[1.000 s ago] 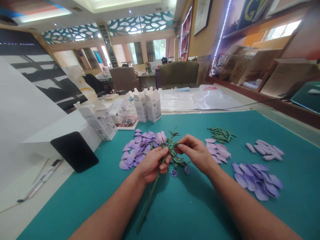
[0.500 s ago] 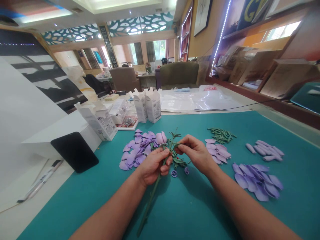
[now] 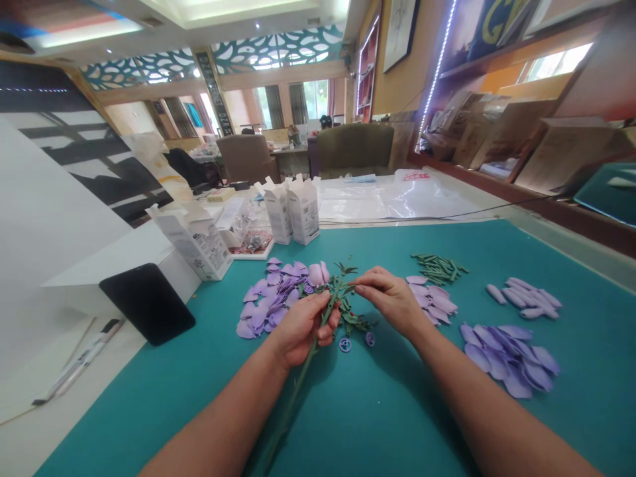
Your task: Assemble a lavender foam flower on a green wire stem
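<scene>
We grip the long green plastic flower stem (image 3: 298, 381) in our left hand (image 3: 301, 328), fingers clenched round it just below the leaves, its lower end slanting toward us over the teal cutting mat (image 3: 377, 411). Our right hand (image 3: 390, 298) pinches a small green leaf sprig (image 3: 348, 289) at the stem's top; we should keep the stem steady and seat the sprig squarely. Beyond lie loose purple petals (image 3: 271, 298) and short green stem pieces (image 3: 437, 267).

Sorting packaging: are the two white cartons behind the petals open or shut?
Open: the two white cartons stand upright with top flaps raised; their contents cannot be seen.
</scene>
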Action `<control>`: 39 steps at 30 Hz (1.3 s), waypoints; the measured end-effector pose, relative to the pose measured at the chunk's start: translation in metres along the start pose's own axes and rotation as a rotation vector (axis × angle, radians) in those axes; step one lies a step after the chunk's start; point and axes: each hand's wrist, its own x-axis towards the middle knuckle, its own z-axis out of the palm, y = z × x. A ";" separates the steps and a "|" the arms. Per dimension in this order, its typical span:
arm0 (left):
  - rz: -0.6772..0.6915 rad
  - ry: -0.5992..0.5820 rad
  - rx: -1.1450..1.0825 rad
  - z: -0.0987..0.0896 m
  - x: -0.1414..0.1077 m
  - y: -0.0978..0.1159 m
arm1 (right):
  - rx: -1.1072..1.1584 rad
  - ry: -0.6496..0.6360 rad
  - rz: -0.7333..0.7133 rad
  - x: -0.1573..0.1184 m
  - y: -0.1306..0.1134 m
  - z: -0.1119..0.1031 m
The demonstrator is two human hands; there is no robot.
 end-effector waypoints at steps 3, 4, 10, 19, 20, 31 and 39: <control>-0.025 0.013 -0.017 0.000 0.000 0.000 | 0.000 0.002 -0.001 0.000 0.002 0.001; -0.033 0.015 -0.021 0.000 0.000 0.000 | -0.001 0.001 -0.002 0.000 0.002 0.001; -0.086 -0.005 -0.048 -0.001 0.000 0.000 | -0.003 -0.018 0.024 0.000 0.004 0.004; -0.047 -0.001 -0.003 0.001 -0.002 0.001 | 0.168 -0.077 0.170 -0.002 0.007 0.018; -0.036 0.014 -0.001 0.001 -0.002 0.002 | 0.140 -0.082 0.183 -0.002 0.008 0.017; 0.064 0.116 0.031 -0.007 0.000 0.007 | -0.658 -0.438 0.091 -0.010 0.000 0.014; 0.071 0.199 0.094 -0.005 0.002 0.006 | -0.827 -0.500 0.094 -0.010 -0.004 0.017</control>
